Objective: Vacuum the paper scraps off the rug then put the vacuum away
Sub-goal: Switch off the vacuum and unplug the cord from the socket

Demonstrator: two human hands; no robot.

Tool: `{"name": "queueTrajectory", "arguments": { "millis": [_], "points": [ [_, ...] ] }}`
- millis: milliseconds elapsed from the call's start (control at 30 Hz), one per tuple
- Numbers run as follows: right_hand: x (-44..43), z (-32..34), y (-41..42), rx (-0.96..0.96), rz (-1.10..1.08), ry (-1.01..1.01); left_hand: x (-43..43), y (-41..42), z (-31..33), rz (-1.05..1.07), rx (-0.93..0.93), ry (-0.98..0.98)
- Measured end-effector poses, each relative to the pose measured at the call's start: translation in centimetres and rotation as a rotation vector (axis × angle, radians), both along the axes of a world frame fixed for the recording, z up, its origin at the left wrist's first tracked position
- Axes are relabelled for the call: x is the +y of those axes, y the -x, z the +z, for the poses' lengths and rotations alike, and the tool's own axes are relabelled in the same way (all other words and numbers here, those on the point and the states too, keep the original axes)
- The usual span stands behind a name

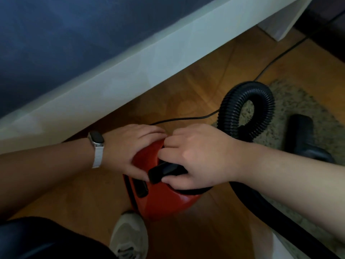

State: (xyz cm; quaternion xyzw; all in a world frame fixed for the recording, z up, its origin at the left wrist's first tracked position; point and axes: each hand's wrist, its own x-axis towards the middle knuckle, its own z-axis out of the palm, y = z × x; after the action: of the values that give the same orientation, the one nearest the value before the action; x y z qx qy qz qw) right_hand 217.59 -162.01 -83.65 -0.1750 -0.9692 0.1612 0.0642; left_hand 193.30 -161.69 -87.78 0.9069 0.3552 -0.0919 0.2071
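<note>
1. Bed. A blue mattress (56,34) on a white bed frame (130,71) fills the upper left of the frame, running diagonally to the upper right.

2. Floor. The wooden floor (186,86) occupies the centre and bottom. A shaggy rug (298,101) lies at the right edge. No paper scraps can be made out on the visible part, though its pile is speckled and the light is dim, so this is unconfirmed.

3. Task item. The red vacuum (164,200) sits on the bare floor at centre, just beside the rug. Its black ribbed hose (265,98) loops over the rug at centre right, and the black nozzle (302,131) rests on the rug at right.

4. Hands. The left hand (130,152) lies on the red casing with its fingers laid fairly flat, holding nothing. The right hand (196,156) has fingers and thumb curled round the black handle (164,171).

5. Minor items. A black cord (280,55) trails across the floor towards the upper right. A pale shoe (128,234) is at bottom centre, and a white wristband (96,144) is on the left wrist.

6. Progress. Judged: the vacuum is not put away and the cord is unwound. Whether the rug has been vacuumed cannot be determined.
</note>
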Motion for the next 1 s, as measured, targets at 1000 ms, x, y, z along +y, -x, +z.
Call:
{"name": "queueTrajectory", "arguments": {
  "millis": [1000],
  "points": [
    [4.4,12.9,-21.9,-0.211,-0.874,0.129,10.0,-20.2,16.4,0.152,-0.063,-0.172]
  ]
}}
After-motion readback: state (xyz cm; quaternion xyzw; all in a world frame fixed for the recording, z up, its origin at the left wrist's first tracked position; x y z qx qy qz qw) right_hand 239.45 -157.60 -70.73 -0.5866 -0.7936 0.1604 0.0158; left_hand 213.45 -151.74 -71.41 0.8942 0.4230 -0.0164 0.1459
